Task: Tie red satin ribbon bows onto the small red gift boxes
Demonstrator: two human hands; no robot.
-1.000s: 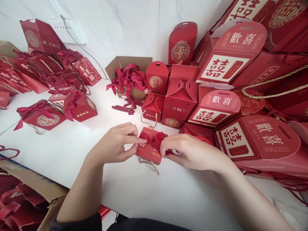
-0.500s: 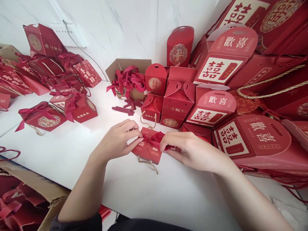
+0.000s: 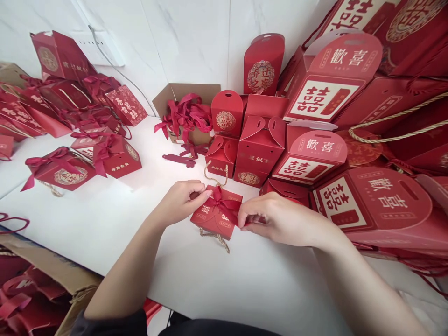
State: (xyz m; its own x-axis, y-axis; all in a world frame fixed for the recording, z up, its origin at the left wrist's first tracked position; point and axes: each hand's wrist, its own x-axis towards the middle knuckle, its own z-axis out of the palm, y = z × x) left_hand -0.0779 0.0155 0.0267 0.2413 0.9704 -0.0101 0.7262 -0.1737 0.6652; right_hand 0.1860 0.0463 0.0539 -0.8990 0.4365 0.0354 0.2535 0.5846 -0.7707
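A small red gift box [image 3: 214, 223] with gold lettering lies on the white table, a twisted gold cord handle [image 3: 219, 240] on its near side and another at its far side. Across its top sits a dark red ribbon bow [image 3: 220, 201]. At the box's left edge, my left hand [image 3: 187, 198] pinches the left part of the ribbon between thumb and fingers. My right hand [image 3: 266, 217] is closed on the ribbon's right end, just off the box's right side.
Red boxes [image 3: 261, 144] stand stacked behind and to the right. An open carton [image 3: 161, 100] of ribbons is at the back. Finished-looking boxes with bows [image 3: 72, 172] are at the left. A cardboard box [image 3: 75, 308] is at lower left.
The bow has opened out wider and looks fuller. My left hand has shifted slightly up at the box's left edge, and my right hand has moved a little to the right.
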